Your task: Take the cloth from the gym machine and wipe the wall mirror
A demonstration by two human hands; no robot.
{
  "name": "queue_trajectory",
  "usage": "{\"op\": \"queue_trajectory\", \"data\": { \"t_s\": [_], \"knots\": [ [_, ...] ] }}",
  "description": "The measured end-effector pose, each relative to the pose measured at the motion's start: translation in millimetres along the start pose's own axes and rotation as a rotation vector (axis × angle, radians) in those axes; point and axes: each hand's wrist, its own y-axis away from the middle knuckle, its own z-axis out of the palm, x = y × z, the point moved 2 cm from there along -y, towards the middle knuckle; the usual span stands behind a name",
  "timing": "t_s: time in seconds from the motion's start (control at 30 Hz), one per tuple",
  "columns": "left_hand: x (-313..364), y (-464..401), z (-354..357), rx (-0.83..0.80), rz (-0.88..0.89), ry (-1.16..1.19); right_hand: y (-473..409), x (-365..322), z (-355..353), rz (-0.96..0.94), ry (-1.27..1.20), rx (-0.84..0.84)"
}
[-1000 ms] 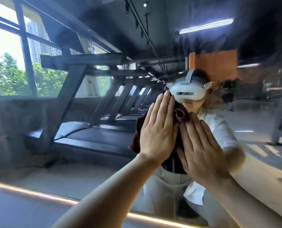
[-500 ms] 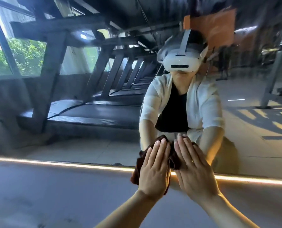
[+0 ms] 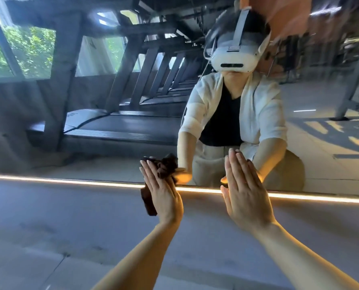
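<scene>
Two hands are pressing flat against the wall mirror (image 3: 90, 126) near its lit lower edge: the left hand (image 3: 162, 193) is spreading straight fingers (image 3: 148, 171) over the dark brown cloth (image 3: 164, 168), which is bunching out past the fingertips above and hanging below the palm on the outer side. The right hand (image 3: 245, 193), fingers straight and together, is holding nothing and lying bare on the glass. Half a second ago both hands were side by side on the cloth; now they are standing well apart, and only the left is covering it.
</scene>
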Motion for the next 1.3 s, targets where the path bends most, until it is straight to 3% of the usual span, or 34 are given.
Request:
{"op": "queue_trajectory", "data": {
  "t_s": [0.2, 0.3, 0.47, 0.63, 0.73, 0.8, 0.9, 0.97, 1.1, 1.17, 1.3],
  "knots": [
    [15.5, 78.6, 29.7, -0.223, 0.264, -0.048, 0.6, 4.7, 0.9, -0.039, 0.004, 0.006],
    [1.6, 66.9, 19.0, -0.225, 0.391, -0.107, 1.0, 12.3, -1.7, -0.101, -0.008, 0.019],
    [42.7, 53.0, 37.7, -0.123, 0.254, -0.046, 1.0, 31.4, -5.1, -0.181, -0.073, 0.071],
    [45.4, 81.2, 48.5, -0.324, 0.698, -0.146, 11.6, 49.8, -1.6, -0.223, -0.081, 0.096],
    [37.5, 65.6, 35.1, -0.367, 0.803, -0.195, 14.4, 53.1, -0.7, -0.239, -0.080, 0.092],
    [46.7, 48.4, 31.5, -0.307, 0.770, -0.196, 13.1, 53.2, -1.4, -0.237, -0.076, 0.096],
    [76.5, 31.7, 40.2, -0.152, 0.588, -0.129, 12.9, 50.2, -2.3, -0.214, -0.076, 0.107],
    [86.1, 35.3, 47.2, -0.152, 0.543, -0.086, 13.2, 46.9, -3.0, -0.192, -0.103, 0.103],
    [54.2, 62.6, 41.9, -0.286, 0.756, -0.137, 14.5, 44.8, -7.1, -0.187, -0.105, 0.075],
    [32.7, 59.7, 31.7, -0.260, 0.752, -0.167, 14.5, 44.4, -9.4, -0.187, -0.085, 0.054],
    [13.3, -2.1, 4.6, -0.041, 0.408, -0.114, 13.0, 39.3, -9.0, -0.145, -0.024, 0.043]
  ]
}}
